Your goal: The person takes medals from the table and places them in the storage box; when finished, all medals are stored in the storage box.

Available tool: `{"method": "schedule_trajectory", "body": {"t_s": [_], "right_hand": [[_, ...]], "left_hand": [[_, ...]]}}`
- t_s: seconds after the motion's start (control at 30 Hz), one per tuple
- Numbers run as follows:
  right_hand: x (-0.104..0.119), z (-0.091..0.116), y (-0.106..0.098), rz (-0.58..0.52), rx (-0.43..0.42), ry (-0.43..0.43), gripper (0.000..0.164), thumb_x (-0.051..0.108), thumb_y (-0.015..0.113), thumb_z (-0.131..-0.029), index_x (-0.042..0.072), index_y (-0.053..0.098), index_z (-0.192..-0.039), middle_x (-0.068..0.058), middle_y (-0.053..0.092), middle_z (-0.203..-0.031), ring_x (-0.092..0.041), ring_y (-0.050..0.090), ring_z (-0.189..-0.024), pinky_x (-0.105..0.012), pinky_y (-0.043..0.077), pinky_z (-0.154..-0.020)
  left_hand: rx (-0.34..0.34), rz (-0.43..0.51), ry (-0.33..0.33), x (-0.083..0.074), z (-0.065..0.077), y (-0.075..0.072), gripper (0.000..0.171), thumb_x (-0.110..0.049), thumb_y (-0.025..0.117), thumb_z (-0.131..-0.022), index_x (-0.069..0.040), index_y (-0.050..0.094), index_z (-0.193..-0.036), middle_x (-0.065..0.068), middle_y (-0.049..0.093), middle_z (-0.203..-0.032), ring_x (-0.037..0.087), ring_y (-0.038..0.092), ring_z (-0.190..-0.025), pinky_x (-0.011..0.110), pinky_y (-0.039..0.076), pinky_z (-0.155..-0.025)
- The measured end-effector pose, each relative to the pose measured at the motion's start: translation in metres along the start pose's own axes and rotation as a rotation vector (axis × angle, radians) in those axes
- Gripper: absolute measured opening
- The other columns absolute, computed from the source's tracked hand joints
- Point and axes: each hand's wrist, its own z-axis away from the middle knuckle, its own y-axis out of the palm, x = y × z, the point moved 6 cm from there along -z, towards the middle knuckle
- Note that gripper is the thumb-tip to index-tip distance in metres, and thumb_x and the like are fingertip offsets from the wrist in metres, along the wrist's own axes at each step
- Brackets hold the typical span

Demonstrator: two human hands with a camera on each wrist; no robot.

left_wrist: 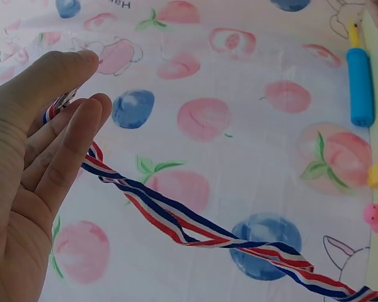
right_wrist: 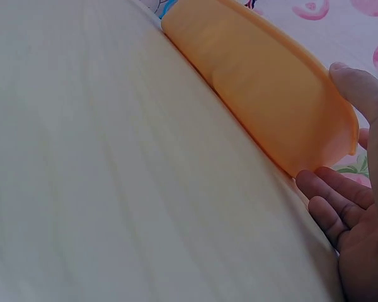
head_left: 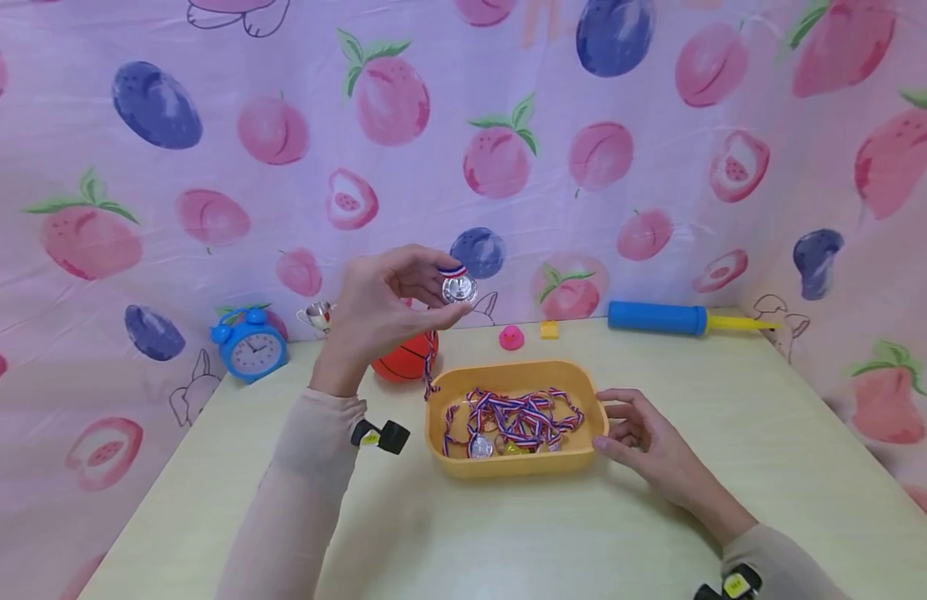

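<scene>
Raised above the table, my left hand (head_left: 392, 300) holds a silver medal (head_left: 459, 288) near its striped ribbon. The red, white and blue ribbon (left_wrist: 176, 214) hangs twisted from the hand in the left wrist view. A yellow plastic basin (head_left: 519, 468) stands below, to the right of that hand. Inside it lie tangled striped ribbons (head_left: 519, 417), a silver medal (head_left: 481, 447) and gold-coloured medals partly covered by ribbon. At the basin's right end, my right hand (head_left: 651, 446) touches the outside with thumb and fingers loosely bent. Its thumb meets the rim in the right wrist view.
A blue alarm clock (head_left: 253, 346), a small silver trophy cup (head_left: 318, 316) and an orange-red basketball (head_left: 403, 360) stand at the back left. A pink rubber duck (head_left: 512, 337), a yellow block (head_left: 549, 330) and a blue hand pump (head_left: 658, 318) lie along the back edge by the fruit-patterned curtain.
</scene>
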Motion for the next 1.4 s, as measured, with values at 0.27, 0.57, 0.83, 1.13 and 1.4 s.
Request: {"method": "schedule_trajectory", "body": {"t_s": [0.27,0.57,0.83,1.13,1.4], "right_hand": [[0.001,0.0,0.0,0.003,-0.001,0.001,0.064,0.033,0.081,-0.105,0.026,0.048,-0.16,-0.018,0.063,-0.153,-0.032,0.067,-0.115,-0.024,0.06,-0.09],[0.001,0.001,-0.001,0.018,0.0,-0.003,0.064,0.033,0.081,-0.105,0.027,0.048,-0.16,-0.019,0.064,-0.153,-0.032,0.067,-0.115,-0.023,0.06,-0.09],[0.001,0.001,-0.001,0.013,0.001,-0.007,0.064,0.033,0.08,-0.106,0.026,0.048,-0.16,-0.02,0.062,-0.154,-0.032,0.066,-0.116,-0.023,0.06,-0.09],[0.002,0.002,-0.001,0.005,0.008,-0.016,0.063,0.031,0.08,-0.106,0.027,0.049,-0.16,-0.019,0.063,-0.153,-0.033,0.066,-0.116,-0.024,0.06,-0.091],[0.003,0.003,-0.002,0.008,0.007,-0.013,0.062,0.03,0.079,-0.107,0.027,0.048,-0.16,-0.02,0.062,-0.155,-0.033,0.067,-0.117,-0.024,0.061,-0.092]], "left_hand": [[0.009,0.005,0.0,-0.004,-0.013,0.005,0.043,-0.007,0.101,-0.081,-0.007,0.081,-0.12,-0.001,0.083,-0.096,0.013,0.08,-0.082,0.031,0.069,-0.079],[-0.018,-0.002,0.016,-0.007,-0.014,-0.002,0.044,-0.004,0.101,-0.081,-0.004,0.081,-0.12,0.001,0.083,-0.095,0.014,0.081,-0.081,0.033,0.07,-0.079],[-0.006,0.075,0.031,-0.014,-0.021,0.003,0.045,-0.002,0.101,-0.079,-0.004,0.082,-0.118,0.003,0.084,-0.096,0.019,0.082,-0.081,0.033,0.07,-0.08],[0.042,0.118,0.022,0.01,-0.019,0.033,0.043,-0.003,0.101,-0.079,-0.002,0.081,-0.117,0.005,0.083,-0.093,0.019,0.08,-0.079,0.036,0.07,-0.078],[0.08,0.147,-0.01,0.025,-0.013,0.063,0.04,-0.005,0.1,-0.081,-0.005,0.081,-0.117,0.002,0.082,-0.094,0.017,0.08,-0.08,0.04,0.07,-0.078]]}}
